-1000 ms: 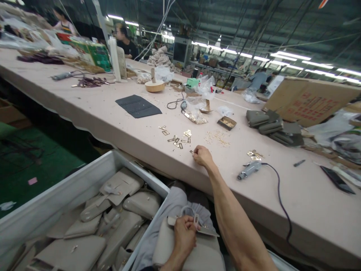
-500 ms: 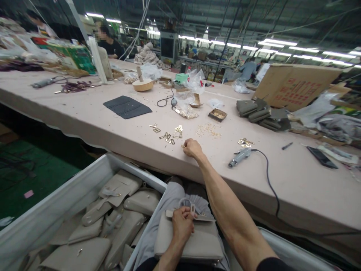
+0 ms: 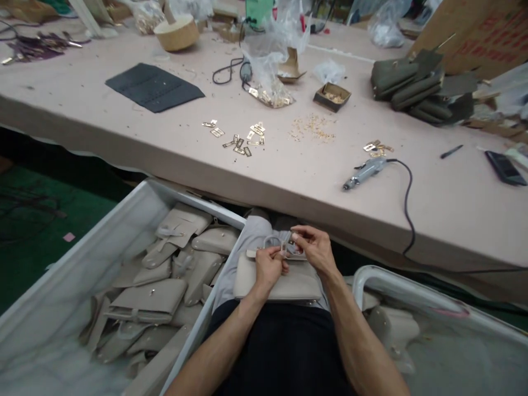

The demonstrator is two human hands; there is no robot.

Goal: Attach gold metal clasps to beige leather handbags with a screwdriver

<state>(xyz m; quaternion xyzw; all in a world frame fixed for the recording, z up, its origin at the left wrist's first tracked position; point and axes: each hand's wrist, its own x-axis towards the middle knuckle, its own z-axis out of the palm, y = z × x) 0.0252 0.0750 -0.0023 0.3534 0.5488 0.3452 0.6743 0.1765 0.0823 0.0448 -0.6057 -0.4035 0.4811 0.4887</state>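
Note:
A beige handbag point(image 3: 276, 283) lies across my lap, its flap edge and a clear-wrapped handle point(image 3: 271, 241) facing the table. My left hand point(image 3: 269, 268) is closed on the bag's strap tab at the flap, where a small fitting shows at the fingertips. Just to the right, my right hand point(image 3: 315, 248) pinches a small gold metal piece close to that tab; the fingers mostly cover it. On the table in front lie loose gold metal plates point(image 3: 240, 146) and scattered tiny gold parts point(image 3: 312, 129).
A corded electric screwdriver point(image 3: 365, 173) lies right of the small parts, near more gold plates point(image 3: 377, 147). A white bin point(image 3: 193, 201) of beige bags stands left, another bin point(image 3: 416, 291) right. Behind are a dark sheet point(image 3: 154, 87), a small box point(image 3: 332, 98) and folded dark pieces point(image 3: 416, 85).
My right hand has come back from the table's front edge to the bag, bringing the small gold piece. My left hand stays at the strap tab. The view has tilted down.

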